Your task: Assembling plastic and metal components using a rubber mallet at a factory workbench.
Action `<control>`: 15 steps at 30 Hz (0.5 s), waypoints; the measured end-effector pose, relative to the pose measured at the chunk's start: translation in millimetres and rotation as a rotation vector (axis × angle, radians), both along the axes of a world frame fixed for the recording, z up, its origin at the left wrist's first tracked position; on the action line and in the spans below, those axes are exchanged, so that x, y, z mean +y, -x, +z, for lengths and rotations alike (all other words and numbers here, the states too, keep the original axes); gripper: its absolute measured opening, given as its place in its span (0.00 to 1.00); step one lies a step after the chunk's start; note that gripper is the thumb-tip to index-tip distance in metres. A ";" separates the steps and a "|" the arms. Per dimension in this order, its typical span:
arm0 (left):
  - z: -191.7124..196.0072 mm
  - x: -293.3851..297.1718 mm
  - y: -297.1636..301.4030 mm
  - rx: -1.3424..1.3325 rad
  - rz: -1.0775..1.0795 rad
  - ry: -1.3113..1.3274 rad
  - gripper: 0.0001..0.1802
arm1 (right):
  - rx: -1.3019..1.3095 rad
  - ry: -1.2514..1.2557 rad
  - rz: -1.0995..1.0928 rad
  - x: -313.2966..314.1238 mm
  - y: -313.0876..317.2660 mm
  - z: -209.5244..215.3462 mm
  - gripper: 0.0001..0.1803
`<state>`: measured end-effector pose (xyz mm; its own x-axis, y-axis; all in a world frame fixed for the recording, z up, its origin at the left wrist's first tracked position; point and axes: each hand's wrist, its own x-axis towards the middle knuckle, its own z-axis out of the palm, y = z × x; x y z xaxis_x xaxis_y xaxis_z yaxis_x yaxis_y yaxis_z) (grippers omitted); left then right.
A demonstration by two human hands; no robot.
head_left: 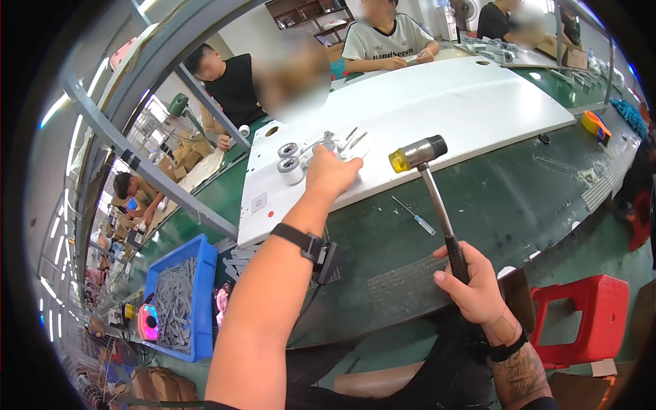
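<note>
My right hand (471,283) is wrapped round the black grip of a mallet (437,198), held upright over the green bench. Its head has a yellow face on the left and a black one on the right. My left hand (331,176) reaches over the white board (444,113), fingers curled at a small grey part (329,141) and thumb sticking out to the right. What its fingertips grip is hidden. Just left of that hand stand two white-and-grey rollers (291,171). Several slim grey pieces (355,139) lie beyond it on the board.
On the green bench (492,212) lies a screwdriver (417,217) with a clear blue handle. A blue bin (205,301) of grey strips stands at left. An orange tape roll (596,126) is at far right, a red stool (581,321) below. Co-workers sit across the bench.
</note>
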<state>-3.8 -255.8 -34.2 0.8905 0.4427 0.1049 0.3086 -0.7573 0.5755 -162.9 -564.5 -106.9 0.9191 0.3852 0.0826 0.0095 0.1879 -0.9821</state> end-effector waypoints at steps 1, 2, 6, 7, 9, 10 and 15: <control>-2.2 1.9 4.9 -0.014 -0.005 -0.011 0.43 | 0.027 -0.034 0.001 -0.6 -0.7 0.8 0.16; -3.9 6.4 12.8 -0.029 -0.008 -0.023 0.42 | 0.031 -0.038 -0.001 -0.1 -1.1 0.9 0.16; -4.5 12.6 86.7 -0.133 -0.315 0.422 0.37 | 0.115 -0.086 -0.051 -7.4 -3.4 1.5 0.18; -3.7 17.3 110.5 -0.127 -0.360 0.379 0.36 | 0.135 -0.085 -0.083 -5.3 -3.6 3.1 0.20; -0.2 15.3 161.6 -0.067 -0.420 0.431 0.33 | 0.042 -0.026 -0.134 2.6 -3.2 6.3 0.21; 4.0 7.1 187.6 -0.033 -0.427 0.475 0.31 | -0.058 0.030 -0.177 8.4 -1.4 6.6 0.23; 0.9 4.6 208.7 0.002 -0.826 -0.292 0.27 | -0.069 0.045 -0.073 25.5 13.9 14.1 0.20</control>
